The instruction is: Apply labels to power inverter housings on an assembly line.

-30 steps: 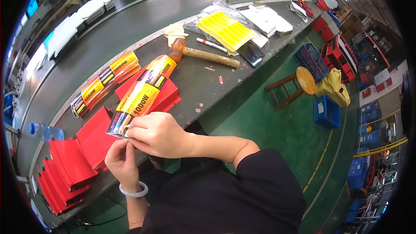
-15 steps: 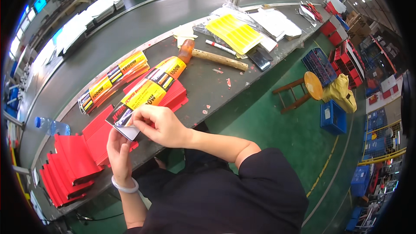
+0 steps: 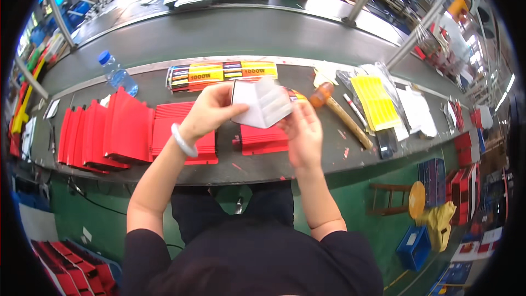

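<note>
In front of my chest, my left hand pinches a folded label sheet, its thumb on the white back. A pale flap stands off the sheet toward the right. My right hand grips the sheet's right side; its fingertips are partly hidden behind it. Beyond the right fingers a yellow printed strip shows; whether it belongs to the sheet I cannot tell. Below the hands lie ribbed red metal casings, and another flat one is by my left wrist.
More red casings lean in a row at left, near a water bottle. Yellow-black label stacks lie behind. To the right are a mallet, a marker, yellow sheets and a phone. A stool stands beyond the bench edge.
My view has swung to the left. The sheet has been lifted off the casing and its white back now shows, with a flap raised. My hands have moved apart to its two sides.
</note>
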### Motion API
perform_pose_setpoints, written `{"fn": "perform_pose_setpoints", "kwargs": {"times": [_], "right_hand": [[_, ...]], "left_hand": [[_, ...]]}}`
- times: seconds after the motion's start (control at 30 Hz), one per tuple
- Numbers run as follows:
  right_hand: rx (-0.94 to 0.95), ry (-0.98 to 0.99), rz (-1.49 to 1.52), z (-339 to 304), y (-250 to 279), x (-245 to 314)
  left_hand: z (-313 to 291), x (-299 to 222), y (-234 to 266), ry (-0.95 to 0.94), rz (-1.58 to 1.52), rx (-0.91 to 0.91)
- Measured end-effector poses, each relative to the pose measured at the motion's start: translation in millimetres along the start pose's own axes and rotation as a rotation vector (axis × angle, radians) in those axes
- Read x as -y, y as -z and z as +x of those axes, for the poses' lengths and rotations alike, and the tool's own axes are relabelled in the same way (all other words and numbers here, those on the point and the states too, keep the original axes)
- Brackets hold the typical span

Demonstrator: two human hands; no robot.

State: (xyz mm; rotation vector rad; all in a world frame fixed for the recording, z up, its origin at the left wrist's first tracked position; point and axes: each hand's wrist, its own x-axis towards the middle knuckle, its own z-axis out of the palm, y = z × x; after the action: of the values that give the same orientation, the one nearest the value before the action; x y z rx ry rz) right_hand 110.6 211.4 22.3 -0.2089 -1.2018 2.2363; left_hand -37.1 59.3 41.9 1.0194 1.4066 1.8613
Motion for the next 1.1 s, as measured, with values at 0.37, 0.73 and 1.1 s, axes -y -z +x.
{"fn": "perform_pose_setpoints", "kwargs": {"times": [0.37, 0.73, 1.1], "right_hand": [[-0.396, 0.077, 0.400, 104.3, 81.4, 23.2], [-0.350, 0.395, 0.207, 66.2, 5.1, 23.0], [0.167, 0.935, -1.012, 17.3, -35.8, -25.3]], "left_hand": [[64.9, 26.1, 139.8, -0.036, 0.140, -0.507], [39.4, -12.2, 90.1, -0.202, 0.930, -0.493], [11.2, -13.7, -27.5, -0.064, -0.139, -0.274]]}}
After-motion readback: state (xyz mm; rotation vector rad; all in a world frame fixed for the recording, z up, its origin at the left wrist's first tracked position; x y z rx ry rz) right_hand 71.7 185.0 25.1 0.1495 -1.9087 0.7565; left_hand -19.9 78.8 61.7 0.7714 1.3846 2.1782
